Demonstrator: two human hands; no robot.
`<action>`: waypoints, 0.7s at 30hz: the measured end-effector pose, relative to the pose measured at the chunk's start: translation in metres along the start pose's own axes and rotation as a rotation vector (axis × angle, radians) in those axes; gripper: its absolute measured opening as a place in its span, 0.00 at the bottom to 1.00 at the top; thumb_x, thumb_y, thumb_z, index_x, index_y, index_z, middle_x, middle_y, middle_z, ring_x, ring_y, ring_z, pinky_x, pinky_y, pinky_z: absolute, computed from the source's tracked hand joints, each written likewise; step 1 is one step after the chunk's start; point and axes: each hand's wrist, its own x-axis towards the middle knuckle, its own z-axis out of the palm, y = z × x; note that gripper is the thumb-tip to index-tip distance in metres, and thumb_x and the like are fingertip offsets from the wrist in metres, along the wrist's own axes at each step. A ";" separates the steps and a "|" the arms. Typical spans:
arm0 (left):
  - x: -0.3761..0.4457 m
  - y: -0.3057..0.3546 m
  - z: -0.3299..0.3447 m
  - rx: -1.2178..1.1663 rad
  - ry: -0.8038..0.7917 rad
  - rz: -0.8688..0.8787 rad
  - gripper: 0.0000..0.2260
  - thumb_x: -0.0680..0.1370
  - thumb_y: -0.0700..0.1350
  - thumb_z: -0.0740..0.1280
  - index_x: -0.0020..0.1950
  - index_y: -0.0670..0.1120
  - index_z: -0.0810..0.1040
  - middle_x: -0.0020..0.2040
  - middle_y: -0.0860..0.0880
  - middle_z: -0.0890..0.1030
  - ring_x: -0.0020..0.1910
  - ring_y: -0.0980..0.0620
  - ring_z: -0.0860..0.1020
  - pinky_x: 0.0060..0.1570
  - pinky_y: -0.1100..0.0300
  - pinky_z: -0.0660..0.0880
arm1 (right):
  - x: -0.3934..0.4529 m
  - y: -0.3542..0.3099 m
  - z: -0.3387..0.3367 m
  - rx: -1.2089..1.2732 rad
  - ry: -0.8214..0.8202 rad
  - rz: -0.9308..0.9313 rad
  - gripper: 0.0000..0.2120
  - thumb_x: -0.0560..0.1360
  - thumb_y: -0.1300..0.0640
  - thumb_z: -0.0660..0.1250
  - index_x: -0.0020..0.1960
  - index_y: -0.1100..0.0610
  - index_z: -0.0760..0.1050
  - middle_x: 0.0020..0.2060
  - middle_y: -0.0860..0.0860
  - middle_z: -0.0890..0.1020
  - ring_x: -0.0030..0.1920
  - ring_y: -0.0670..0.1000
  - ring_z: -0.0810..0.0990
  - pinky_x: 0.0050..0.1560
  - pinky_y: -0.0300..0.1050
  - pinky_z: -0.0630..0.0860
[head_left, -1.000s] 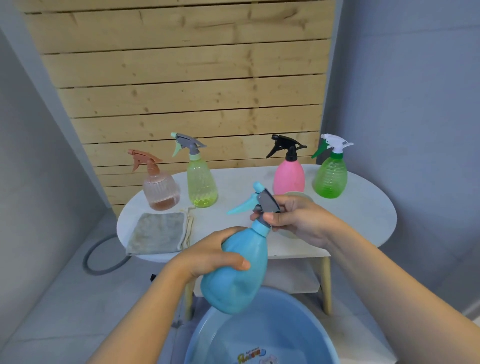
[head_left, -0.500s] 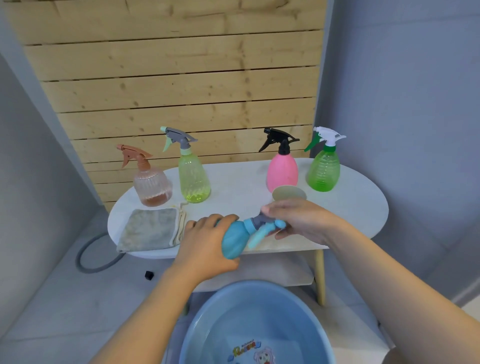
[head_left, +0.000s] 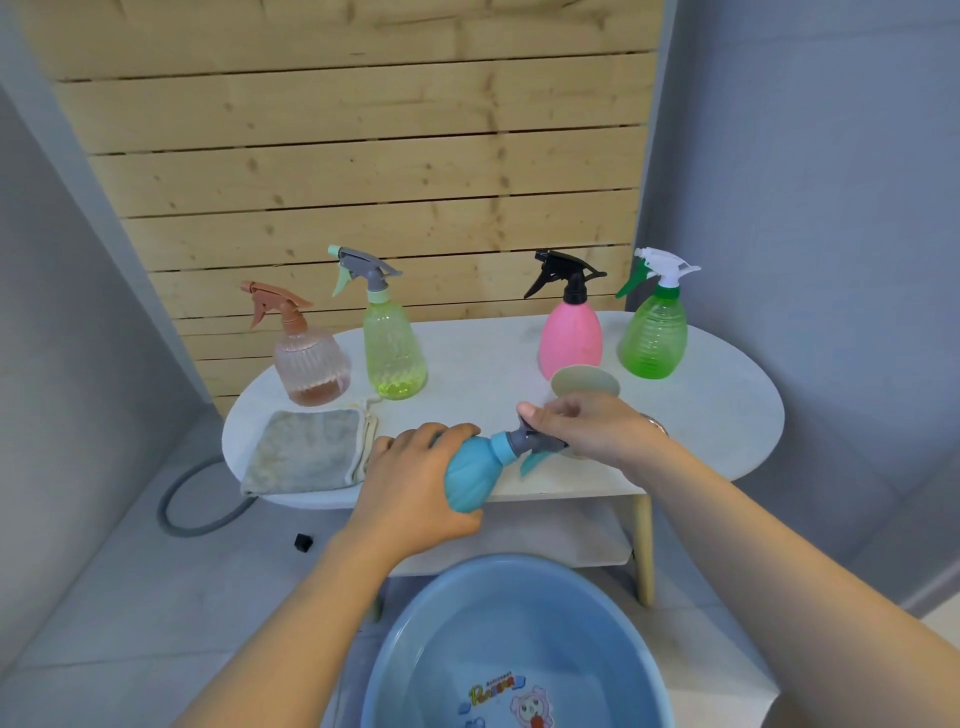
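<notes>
Light blue, pear-shaped plastic spray bottle (head_left: 470, 475) held on its side in the air at the front edge of the white oval table (head_left: 727, 415), neck pointing to the person's right, above and behind the large blue plastic basin (head_left: 415, 623) on the floor. The left hand (head_left: 415, 488) wraps the belly from above, fingers curled over its far side. The right hand (head_left: 587, 431) pinches the grey trigger head (head_left: 530, 441) at the neck, thumb on top, the teal lever hanging below.

The step in hand is probably unscrewing the head — one hand steadies, the other turns.

Handling: the shell looks like thin, smooth plastic, likely to dent under a hard squeeze and to slip if wet. It is opaque, so its fill — and weight — cannot be told. The belly's widest part suits the steadying grip. For turning, the collar under the head is a safer hold than the lever.

Just beyond the right hand lies a pale beige round piece (head_left: 584, 383), its kind unclear. A folded grey cloth (head_left: 304, 449) lies left of the bottle. Four sprayers stand upright at the back:
- clear pink ribbed bottle (head_left: 310, 364)
- yellow-green bottle (head_left: 392, 353)
- opaque pink bottle (head_left: 570, 338)
- green bottle (head_left: 653, 338)
</notes>
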 end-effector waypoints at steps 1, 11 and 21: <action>0.000 -0.001 0.000 -0.001 -0.002 -0.003 0.37 0.60 0.61 0.65 0.70 0.59 0.65 0.62 0.55 0.73 0.59 0.51 0.73 0.57 0.56 0.64 | -0.001 0.000 -0.002 0.050 -0.042 -0.024 0.29 0.71 0.35 0.65 0.50 0.62 0.80 0.39 0.51 0.78 0.42 0.48 0.74 0.46 0.41 0.70; -0.003 0.000 -0.005 -0.039 0.000 -0.037 0.36 0.63 0.59 0.70 0.70 0.59 0.63 0.62 0.55 0.73 0.59 0.50 0.73 0.55 0.57 0.63 | -0.005 -0.006 0.008 0.196 0.038 -0.303 0.28 0.70 0.68 0.72 0.65 0.48 0.71 0.73 0.50 0.57 0.65 0.39 0.66 0.54 0.25 0.69; -0.005 0.010 -0.006 -0.182 0.002 -0.081 0.36 0.62 0.59 0.71 0.69 0.59 0.65 0.61 0.55 0.74 0.56 0.51 0.74 0.56 0.56 0.66 | -0.004 -0.008 0.033 0.504 0.102 -0.092 0.17 0.68 0.63 0.74 0.55 0.58 0.74 0.48 0.46 0.81 0.45 0.45 0.79 0.43 0.36 0.76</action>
